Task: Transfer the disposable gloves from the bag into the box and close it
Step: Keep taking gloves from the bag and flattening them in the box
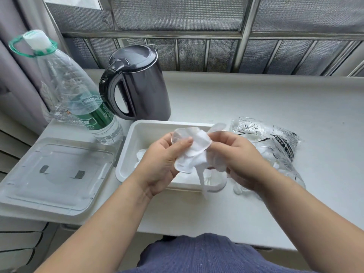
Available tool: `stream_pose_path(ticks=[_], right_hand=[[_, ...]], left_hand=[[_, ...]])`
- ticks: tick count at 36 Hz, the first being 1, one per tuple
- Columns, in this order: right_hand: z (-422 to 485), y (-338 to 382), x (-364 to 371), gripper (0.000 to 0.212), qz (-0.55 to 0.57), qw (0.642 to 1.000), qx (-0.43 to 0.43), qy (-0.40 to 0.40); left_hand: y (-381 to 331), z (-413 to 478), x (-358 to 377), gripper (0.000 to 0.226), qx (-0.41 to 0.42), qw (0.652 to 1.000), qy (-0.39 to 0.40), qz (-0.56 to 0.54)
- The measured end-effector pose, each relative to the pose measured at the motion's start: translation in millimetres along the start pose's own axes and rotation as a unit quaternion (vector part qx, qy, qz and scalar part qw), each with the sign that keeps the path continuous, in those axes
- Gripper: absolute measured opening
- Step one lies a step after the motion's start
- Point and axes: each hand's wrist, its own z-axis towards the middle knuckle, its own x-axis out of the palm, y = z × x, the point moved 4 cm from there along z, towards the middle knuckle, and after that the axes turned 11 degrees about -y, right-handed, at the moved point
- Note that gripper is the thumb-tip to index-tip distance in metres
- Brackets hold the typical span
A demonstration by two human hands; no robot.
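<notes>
Gripping one crumpled bundle of thin, translucent white disposable gloves [194, 152] between them, the left hand [163, 162] pinches it with curled fingers and thumb while the right hand [239, 158] clenches its other side, above the open white box [129, 154] at the middle of the tabletop [256, 99]. More gloves lie inside the box; the clear bag [275, 142], black print too small to read, lies just right of it. The clear lid [53, 174] rests at the left edge; a green-labelled bottle [88, 107], wording illegible, and a dark kettle [139, 83] stand behind.
</notes>
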Motion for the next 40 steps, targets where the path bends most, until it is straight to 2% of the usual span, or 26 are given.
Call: stream_pose_path(ticks=[2,4,6,8,10,12,14,16,19,21,22,24,27,28,32,36,38,40], right_hand=[[4.9,1.3,-3.5,0.021,0.035,0.998,0.035,-0.041],[11.1,0.9,-9.8,0.017,0.011,0.993,0.031,-0.112],[14.1,4.6,-18.5,0.028,-0.112,0.970,-0.058,-0.206],[6.0,20.3,-14.1,0.032,-0.181,0.935,-0.182,-0.244],[0.4,30.0,-1.7,0.034,-0.177,0.937,-0.242,-0.177],[0.4,27.7,15.0,0.048,-0.156,0.971,-0.177,-0.044],[1.2,20.3,28.3,0.062,-0.171,0.977,-0.120,0.048],[2.7,17.9,34.3,0.045,-0.151,0.981,-0.112,0.053],[8.1,21.7,33.0,0.009,-0.028,0.997,-0.064,0.022],[12.3,24.1,32.9,0.010,0.045,0.998,-0.019,0.030],[13.4,25.9,33.4,0.014,0.077,0.996,0.000,0.044],[13.2,29.0,35.9,0.020,0.128,0.989,0.031,0.068],[11.6,31.1,43.2,0.020,0.162,0.979,0.066,0.102],[11.0,32.1,45.3,0.018,0.171,0.976,0.072,0.114],[8.4,41.3,50.7,0.020,0.223,0.959,0.103,0.141],[7.7,45.4,48.2,0.020,0.243,0.953,0.118,0.138],[8.6,44.1,44.9,0.021,0.242,0.953,0.124,0.131],[10.8,42.1,41.0,0.024,0.233,0.957,0.126,0.119]], left_hand=[[-5.9,1.7,-2.8,0.034,-0.005,1.000,0.005,-0.018],[-11.5,4.0,-7.1,0.020,0.001,0.999,-0.007,-0.034],[-17.6,6.6,-12.7,0.014,0.020,0.999,-0.024,-0.041],[-23.6,9.3,-15.6,0.023,0.036,0.998,-0.032,-0.041],[-28.3,9.3,-12.4,0.039,0.046,0.998,-0.028,-0.031],[-30.2,7.7,-6.3,0.042,0.049,0.999,-0.011,-0.013],[-31.1,4.7,0.5,0.043,0.049,0.999,0.017,0.014],[-31.5,2.3,1.8,0.048,0.055,0.997,0.035,0.039],[-35.2,5.3,-10.6,0.035,0.096,0.992,-0.029,0.076],[-35.8,8.2,-22.4,0.022,0.127,0.984,-0.069,0.108],[-35.6,8.9,-26.6,0.024,0.133,0.980,-0.079,0.129],[-27.5,13.8,-35.7,0.047,0.110,0.981,-0.066,0.148],[-13.3,15.6,-36.9,0.102,0.012,0.992,-0.016,0.126],[-7.9,14.2,-34.1,0.108,-0.027,0.994,0.013,0.109],[2.7,2.6,-21.4,0.086,-0.130,0.986,0.097,0.048],[2.9,4.7,-24.8,0.091,-0.196,0.969,0.149,0.005],[2.6,4.7,-26.1,0.087,-0.227,0.962,0.152,-0.016],[2.2,6.8,-29.8,0.063,-0.236,0.964,0.125,-0.012]])
